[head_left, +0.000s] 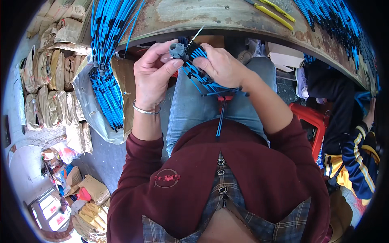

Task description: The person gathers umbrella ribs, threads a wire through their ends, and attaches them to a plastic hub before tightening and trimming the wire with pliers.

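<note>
My left hand (153,69) pinches a grey notched round plastic fitting (177,50) between thumb and fingers, above my lap near the bench edge. My right hand (222,67) is closed round a bundle of thin blue rods (196,75) with black joints, right against the fitting. A pale thin stick (197,34) pokes up from the top of the bundle. Some rods of the bundle splay down over my thighs. Whether the fitting is joined to the rods cannot be made out, since my fingers cover part of them.
The wooden bench (190,14) carries yellow-handled pliers (279,16) and a heap of blue rods (336,28). More blue rods (107,99) stand in a bag (86,83) at my left. Brown paper packages (52,73) are stacked beyond. A red stool (318,125) and another person's sleeve (358,162) are at right.
</note>
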The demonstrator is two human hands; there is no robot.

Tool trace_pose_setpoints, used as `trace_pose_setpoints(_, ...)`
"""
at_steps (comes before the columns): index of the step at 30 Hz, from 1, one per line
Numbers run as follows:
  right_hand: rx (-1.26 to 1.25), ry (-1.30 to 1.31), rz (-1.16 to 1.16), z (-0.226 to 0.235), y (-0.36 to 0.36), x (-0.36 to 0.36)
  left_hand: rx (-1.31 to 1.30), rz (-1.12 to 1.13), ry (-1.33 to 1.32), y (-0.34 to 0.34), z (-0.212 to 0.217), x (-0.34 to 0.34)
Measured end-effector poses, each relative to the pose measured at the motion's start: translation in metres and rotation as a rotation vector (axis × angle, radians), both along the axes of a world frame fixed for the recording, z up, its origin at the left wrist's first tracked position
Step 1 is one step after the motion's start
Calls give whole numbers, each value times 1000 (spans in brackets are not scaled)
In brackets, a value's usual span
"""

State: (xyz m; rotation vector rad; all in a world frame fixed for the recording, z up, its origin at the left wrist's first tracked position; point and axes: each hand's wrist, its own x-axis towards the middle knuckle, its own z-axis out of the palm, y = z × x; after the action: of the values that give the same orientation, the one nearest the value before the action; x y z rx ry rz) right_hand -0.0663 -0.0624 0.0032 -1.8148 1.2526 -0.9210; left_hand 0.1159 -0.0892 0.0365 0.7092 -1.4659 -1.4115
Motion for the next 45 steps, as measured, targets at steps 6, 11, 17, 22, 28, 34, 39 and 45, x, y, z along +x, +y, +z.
trace_pose_setpoints(6, -16, 0, 77, -7, -5, 0, -42, 9, -33, -2, -2, 3)
trace_pose_setpoints(11, 160, -130, 211, -4, -5, -6, 16, -69, -13, -2, 5, 4)
trace_pose_setpoints(17, 95, -172, 389, -8, -10, -12, -204, -237, -101, -13, -1, 14)
trace_pose_setpoints(22, 98, -221, 430, -13, -12, -5, -290, -243, -217, -20, -1, 19)
trace_pose_setpoints(28, 227, -451, 485, -18, -4, -9, -287, -318, -192, -23, 3, 8)
trace_pose_setpoints(34, 180, -384, 151, -18, 1, -11, -17, -205, 6, -21, -14, -7)
trace_pose_setpoints(39, -4, -263, -284, -32, -2, 0, 130, 241, 87, 4, -34, -52)
trace_pose_setpoints(45, -43, -251, -346, -20, 6, 25, -61, 538, -304, 18, -20, -61)
